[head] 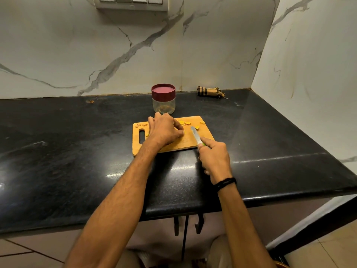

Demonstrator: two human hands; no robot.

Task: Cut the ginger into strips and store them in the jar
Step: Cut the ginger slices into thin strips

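In the middle of the frame a wooden cutting board (179,146) lies on a black stone counter (77,142), and both hands work over it. The left hand (164,130) rests palm down on the board with its fingers bent and bunched, fingertips (181,132) pressed to the wood. Whether they pin a piece beneath them cannot be told, since the hand covers that spot. Round yellow ginger slices (187,123) lie just beyond and to the right of those fingertips, along the board's far edge, apart from the hand. One more yellow bit (147,134) peeks out at the hand's left side, near the board's handle slot. The right hand (214,157), lower right of the board, is clenched around the green handle of a knife (195,135). Its blade slants up and left and ends near the left fingertips and just below the nearest slice. Brownish peel scraps (140,125) sit at the board's upper left corner. Directly behind the board stands a clear jar (163,102) with its maroon lid (163,89) on. A rolled checked cloth (209,92) lies against the wall further right.
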